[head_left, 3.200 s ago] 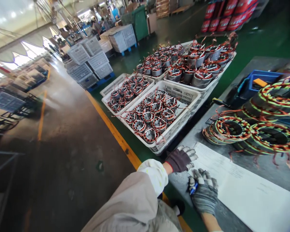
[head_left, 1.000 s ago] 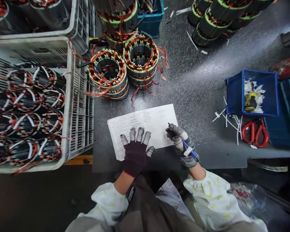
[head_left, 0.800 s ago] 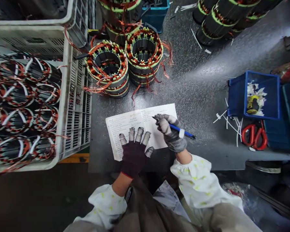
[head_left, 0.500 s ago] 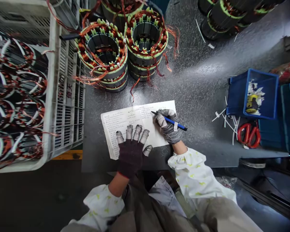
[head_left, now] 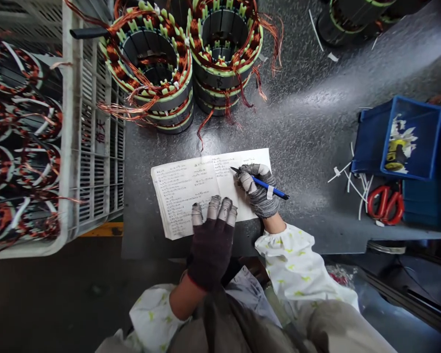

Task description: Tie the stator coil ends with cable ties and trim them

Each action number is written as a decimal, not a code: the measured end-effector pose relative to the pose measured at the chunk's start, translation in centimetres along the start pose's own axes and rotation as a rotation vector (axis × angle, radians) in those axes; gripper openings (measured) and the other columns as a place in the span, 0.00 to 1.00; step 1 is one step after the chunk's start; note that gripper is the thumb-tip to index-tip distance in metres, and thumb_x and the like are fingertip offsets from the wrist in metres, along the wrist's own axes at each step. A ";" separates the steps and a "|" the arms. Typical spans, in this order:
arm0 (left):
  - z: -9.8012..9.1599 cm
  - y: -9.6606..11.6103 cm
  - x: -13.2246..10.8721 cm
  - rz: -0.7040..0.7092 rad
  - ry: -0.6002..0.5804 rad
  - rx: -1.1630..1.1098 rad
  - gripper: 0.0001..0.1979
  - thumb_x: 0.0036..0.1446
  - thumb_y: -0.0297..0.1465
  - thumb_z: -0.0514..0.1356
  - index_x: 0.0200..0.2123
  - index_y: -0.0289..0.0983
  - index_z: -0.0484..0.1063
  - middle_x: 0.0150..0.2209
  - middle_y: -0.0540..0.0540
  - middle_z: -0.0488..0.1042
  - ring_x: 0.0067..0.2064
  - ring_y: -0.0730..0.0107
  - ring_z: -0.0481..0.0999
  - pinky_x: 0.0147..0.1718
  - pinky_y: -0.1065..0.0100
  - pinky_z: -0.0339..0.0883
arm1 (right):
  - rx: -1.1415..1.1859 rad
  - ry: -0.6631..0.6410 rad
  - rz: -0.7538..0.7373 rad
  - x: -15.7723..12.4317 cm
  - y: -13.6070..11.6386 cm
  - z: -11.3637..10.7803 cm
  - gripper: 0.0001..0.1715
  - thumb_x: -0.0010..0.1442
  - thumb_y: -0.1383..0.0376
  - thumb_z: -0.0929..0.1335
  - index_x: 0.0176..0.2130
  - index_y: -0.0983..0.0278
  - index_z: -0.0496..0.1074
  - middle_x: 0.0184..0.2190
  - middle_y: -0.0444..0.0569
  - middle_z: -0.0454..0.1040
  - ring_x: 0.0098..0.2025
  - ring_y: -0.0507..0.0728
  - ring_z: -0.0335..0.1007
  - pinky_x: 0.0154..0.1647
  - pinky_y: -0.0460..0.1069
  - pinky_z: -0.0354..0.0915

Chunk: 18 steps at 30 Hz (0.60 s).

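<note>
A white sheet of paper (head_left: 191, 189) covered in handwritten lines lies on the dark speckled table (head_left: 305, 127). My left hand (head_left: 211, 240), in a dark glove with taped fingertips, rests flat on the paper's near edge, fingers close together and stretched out. My right hand (head_left: 257, 191), in a grey glove, is closed round a blue pen (head_left: 270, 187) whose tip touches the paper near its upper right part.
Two stacks of copper-wound stators (head_left: 183, 59) stand just beyond the paper. A white slatted crate (head_left: 91, 147) of more stators fills the left. At the right sit a blue bin (head_left: 400, 137), red scissors (head_left: 385, 208) and scattered white strips (head_left: 353, 179).
My view swung from the crates down to the paper. My right hand carried the pen from the paper's right edge onto the sheet. My left hand slid back toward me, fingers drawn together.
</note>
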State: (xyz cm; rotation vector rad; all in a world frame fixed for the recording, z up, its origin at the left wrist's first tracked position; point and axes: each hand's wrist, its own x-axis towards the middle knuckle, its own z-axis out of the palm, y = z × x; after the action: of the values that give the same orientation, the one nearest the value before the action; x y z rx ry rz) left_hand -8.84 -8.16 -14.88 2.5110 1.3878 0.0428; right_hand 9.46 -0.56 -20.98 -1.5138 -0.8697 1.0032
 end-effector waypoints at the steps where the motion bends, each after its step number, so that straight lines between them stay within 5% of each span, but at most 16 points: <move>1: -0.1 0.0 0.5 -0.007 -0.021 -0.025 0.27 0.75 0.34 0.56 0.74 0.44 0.65 0.76 0.44 0.59 0.79 0.48 0.56 0.78 0.31 0.25 | 0.000 -0.007 0.005 0.0 0.0 -0.1 0.24 0.62 0.45 0.77 0.45 0.59 0.74 0.40 0.49 0.83 0.37 0.58 0.82 0.45 0.56 0.81; 9: -0.7 -1.5 5.5 -0.083 -0.039 -0.089 0.30 0.72 0.39 0.59 0.74 0.41 0.64 0.76 0.39 0.60 0.80 0.38 0.49 0.75 0.21 0.26 | 0.036 0.038 0.008 -0.1 -0.3 0.1 0.23 0.63 0.47 0.77 0.45 0.60 0.73 0.41 0.48 0.82 0.37 0.56 0.81 0.42 0.53 0.79; 18: 1.5 -2.1 4.2 -0.098 0.002 -0.141 0.31 0.73 0.42 0.58 0.76 0.52 0.60 0.76 0.45 0.61 0.81 0.42 0.46 0.75 0.28 0.18 | -0.047 -0.050 -0.017 2.1 -1.9 -1.4 0.26 0.59 0.45 0.79 0.42 0.58 0.70 0.35 0.44 0.80 0.32 0.54 0.77 0.36 0.51 0.78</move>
State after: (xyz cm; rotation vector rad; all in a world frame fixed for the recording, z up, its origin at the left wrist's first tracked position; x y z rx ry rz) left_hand -8.05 -3.93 -17.26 2.3271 1.4536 0.1197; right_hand 11.58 1.16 -19.28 -1.5236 -0.9453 1.0179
